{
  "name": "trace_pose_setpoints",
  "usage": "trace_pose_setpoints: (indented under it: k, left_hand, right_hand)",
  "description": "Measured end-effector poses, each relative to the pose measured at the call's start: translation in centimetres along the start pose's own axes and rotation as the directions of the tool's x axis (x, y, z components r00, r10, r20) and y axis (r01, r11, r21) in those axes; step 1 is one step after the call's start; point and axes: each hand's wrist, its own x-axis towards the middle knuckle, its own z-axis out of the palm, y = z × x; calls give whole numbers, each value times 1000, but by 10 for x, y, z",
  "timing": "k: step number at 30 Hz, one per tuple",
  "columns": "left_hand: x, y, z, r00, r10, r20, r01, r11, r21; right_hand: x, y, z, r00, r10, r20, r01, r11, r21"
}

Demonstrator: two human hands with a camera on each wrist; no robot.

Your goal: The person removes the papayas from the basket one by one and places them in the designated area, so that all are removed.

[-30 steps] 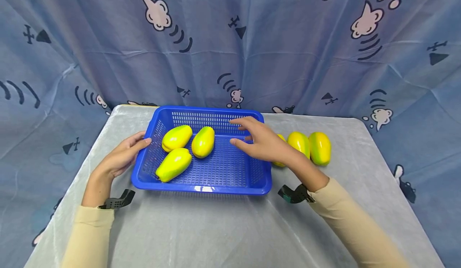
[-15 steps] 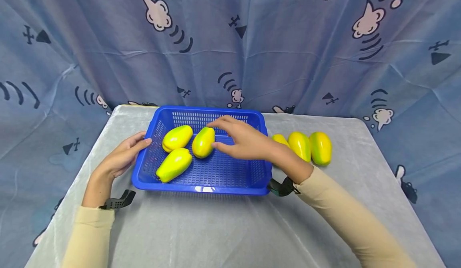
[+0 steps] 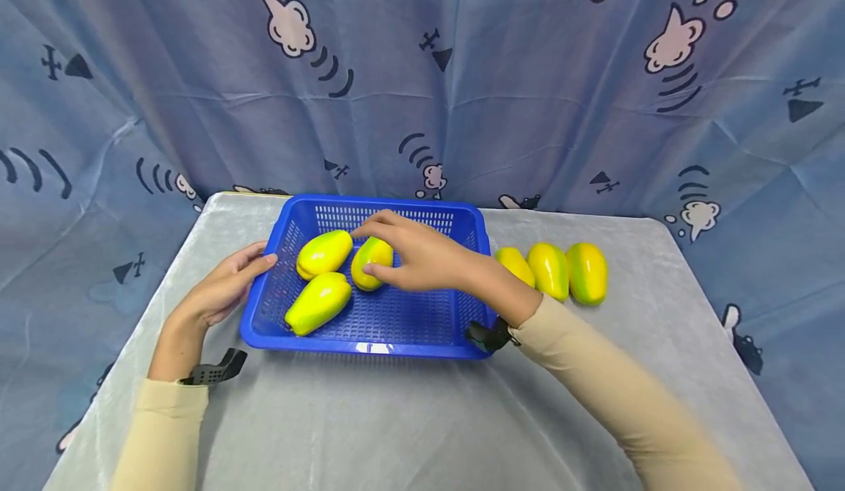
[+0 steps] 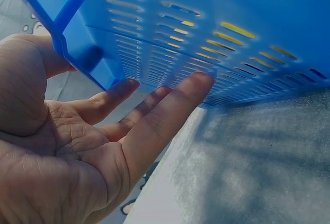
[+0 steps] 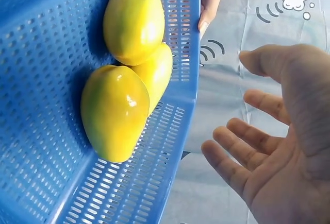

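The likeliest trouble, as I judge it, lies in the grasp: the right hand (image 3: 422,256) is over the blue plastic basket (image 3: 422,349) with thumb and fingers spread apart, holding nothing, about the nearest papaya (image 3: 376,252), which lies on the basket floor a little left of centre; its slick, rounded skin could skid out of a pinch taken too near the tapered end, or roll into the back-left papaya (image 3: 323,254) and the front-left papaya (image 3: 318,304) close beside it; a low sweep of the wrist might also catch the near rim; the left hand (image 3: 221,285) clasps the basket's left end, thumb over the rim and fingers against the outside, and should that light hold slip, a knock could slide the basket across the cloth into the three loose papayas (image 3: 549,271) lying near its right end, which might then roll. All six fruits look hard and glossy, perhaps artificial, plump ovals narrowing at one end, yellow streaked with green and catching bright highlights; the basket is smooth moulded plastic, a shallow rectangle with rounded corners, slotted walls and a perforated floor; beneath it the pale grey tablecloth (image 3: 330,417) has a soft, faintly creased nap, and behind hangs a wrinkled blue printed curtain (image 3: 422,109).
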Motion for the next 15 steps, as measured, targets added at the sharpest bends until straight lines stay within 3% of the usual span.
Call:
trace_pose_setpoints:
  k: [15]
  left_hand:
    - [1, -2, 2, 1000, 1, 4, -1, 999, -40]
  right_hand:
    - [24, -5, 11, 992, -89, 85, 92, 995, -27]
